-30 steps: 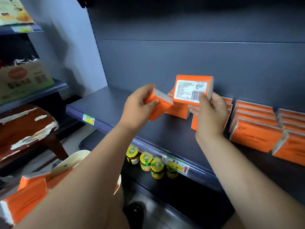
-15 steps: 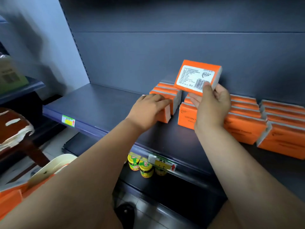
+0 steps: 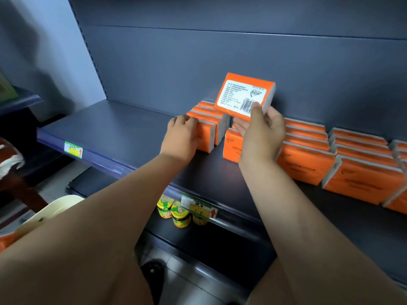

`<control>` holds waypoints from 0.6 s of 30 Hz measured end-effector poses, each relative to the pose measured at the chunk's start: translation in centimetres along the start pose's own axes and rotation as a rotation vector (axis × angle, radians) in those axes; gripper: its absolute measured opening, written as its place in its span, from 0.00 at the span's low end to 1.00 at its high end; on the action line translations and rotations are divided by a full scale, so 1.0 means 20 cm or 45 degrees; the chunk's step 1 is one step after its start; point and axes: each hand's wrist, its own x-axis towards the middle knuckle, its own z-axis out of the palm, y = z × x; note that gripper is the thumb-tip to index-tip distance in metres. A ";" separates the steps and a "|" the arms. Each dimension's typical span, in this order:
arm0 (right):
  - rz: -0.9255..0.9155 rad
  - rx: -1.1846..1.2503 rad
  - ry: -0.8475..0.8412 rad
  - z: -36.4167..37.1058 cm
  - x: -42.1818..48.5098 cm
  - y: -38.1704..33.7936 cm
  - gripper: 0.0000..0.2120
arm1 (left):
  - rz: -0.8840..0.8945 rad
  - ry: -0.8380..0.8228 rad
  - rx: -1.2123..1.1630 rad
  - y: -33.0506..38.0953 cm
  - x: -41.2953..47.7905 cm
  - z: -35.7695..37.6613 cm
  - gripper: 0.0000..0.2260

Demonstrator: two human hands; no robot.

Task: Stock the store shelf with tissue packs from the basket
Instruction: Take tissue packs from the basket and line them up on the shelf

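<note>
Orange film-wrapped tissue pack (image 3: 244,94), label side facing the camera, hangs above the gap between two pack groups near the shelf's back edge. Right hand (image 3: 262,128) pinches its lower corner. Left hand (image 3: 182,137) curls over the front of the left group of upright orange packs (image 3: 209,128).

Risks:
- The corner pinch looks weak, so the slick film could twist out.
- Wedging the pack into the gap could topple the uprights if the left hand eases off.

Dark grey metal shelf (image 3: 123,126) is flat and bare toward its left edge. A long row of orange packs (image 3: 308,159) runs toward its right edge. Yellow-lidded jars (image 3: 174,212) sit on the shelf below, and the cream basket rim (image 3: 55,208) shows beneath the front edge.
</note>
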 end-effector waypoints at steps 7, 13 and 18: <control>0.013 -0.023 -0.045 -0.01 -0.01 0.00 0.11 | -0.095 0.075 -0.191 0.03 0.02 0.02 0.13; -0.039 -0.135 -0.196 -0.05 -0.01 -0.02 0.13 | -0.202 0.184 -0.307 0.07 0.03 -0.04 0.17; -0.256 -0.376 -0.337 -0.06 -0.02 -0.04 0.18 | -0.572 0.363 -1.019 0.12 0.02 -0.20 0.10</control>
